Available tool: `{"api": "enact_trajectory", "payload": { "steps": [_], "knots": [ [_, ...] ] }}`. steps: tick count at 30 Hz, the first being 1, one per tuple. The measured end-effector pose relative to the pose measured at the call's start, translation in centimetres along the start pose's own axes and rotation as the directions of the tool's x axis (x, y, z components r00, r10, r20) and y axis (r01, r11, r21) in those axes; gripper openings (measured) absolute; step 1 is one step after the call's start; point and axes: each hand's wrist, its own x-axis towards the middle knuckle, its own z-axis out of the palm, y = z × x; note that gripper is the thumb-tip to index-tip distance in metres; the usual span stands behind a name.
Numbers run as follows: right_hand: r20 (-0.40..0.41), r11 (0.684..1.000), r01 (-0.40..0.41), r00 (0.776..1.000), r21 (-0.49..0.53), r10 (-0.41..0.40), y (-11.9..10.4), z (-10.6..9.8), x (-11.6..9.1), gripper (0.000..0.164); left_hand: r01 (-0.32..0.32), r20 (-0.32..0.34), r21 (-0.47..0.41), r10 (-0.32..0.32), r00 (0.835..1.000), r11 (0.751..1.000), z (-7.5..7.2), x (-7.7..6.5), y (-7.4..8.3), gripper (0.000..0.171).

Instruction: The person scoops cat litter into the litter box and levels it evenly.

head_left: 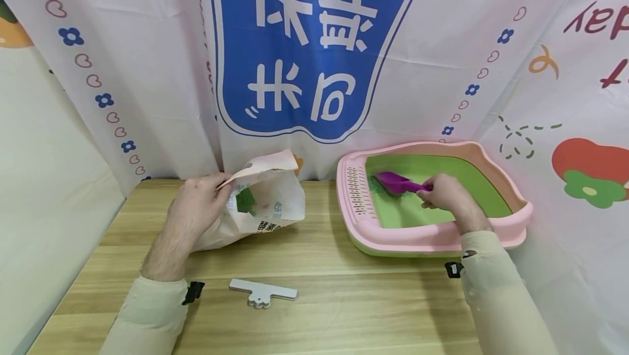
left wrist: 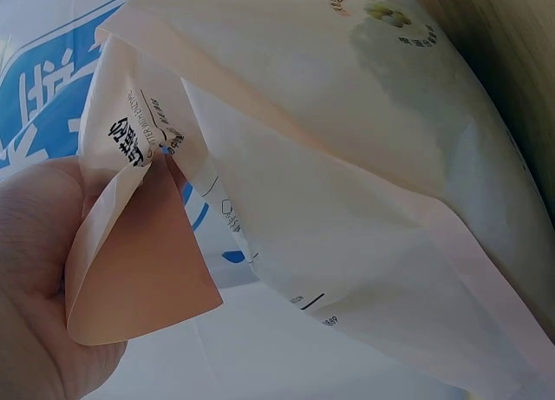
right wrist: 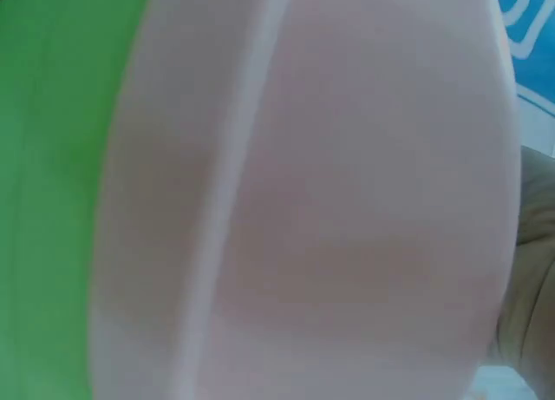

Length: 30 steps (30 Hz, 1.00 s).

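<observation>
My left hand pinches the top edge of a pale printed bag that lies tilted on the table, its mouth gaping to the right. Green granules show inside it. In the left wrist view the folded bag rim sits between thumb and fingers. Over the pink-rimmed litter box, my right hand grips the handle of a purple litter scoop. The scoop's head is low inside the box, beside a few green granules on its green floor. The box wall mostly blocks the right wrist view.
A white bag clip lies on the wooden table in front of the bag. Printed curtains hang behind the table and at its right side. The litter box stands close to the right curtain.
</observation>
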Motion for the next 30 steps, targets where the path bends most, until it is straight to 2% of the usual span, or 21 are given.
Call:
{"api": "enact_trajectory", "payload": {
  "steps": [7,15,22,30],
  "knots": [
    [0.104,0.994,0.021,0.995,-0.111,-0.009,-1.5,0.1,-0.4,0.026,-0.003,0.0,-0.008,0.003,1.0,1.0,0.0,-0.1,0.0,0.023],
    [0.194,0.998,-0.01,0.981,-0.057,0.021,-2.2,0.6,-0.2,0.026,-0.011,-0.005,0.007,0.011,1.0,1.0,-0.2,-0.2,0.0,0.023],
    [0.196,0.992,-0.029,0.979,-0.122,0.053,-1.9,0.6,-0.3,0.023,-0.046,-0.02,0.004,0.047,0.999,0.999,-0.2,-0.1,0.0,0.021],
    [0.133,0.977,-0.031,0.989,-0.213,0.061,-1.6,0.3,-0.4,0.024,-0.043,-0.009,0.008,0.043,0.999,0.999,-0.3,0.1,0.2,0.022]
  ]
}}
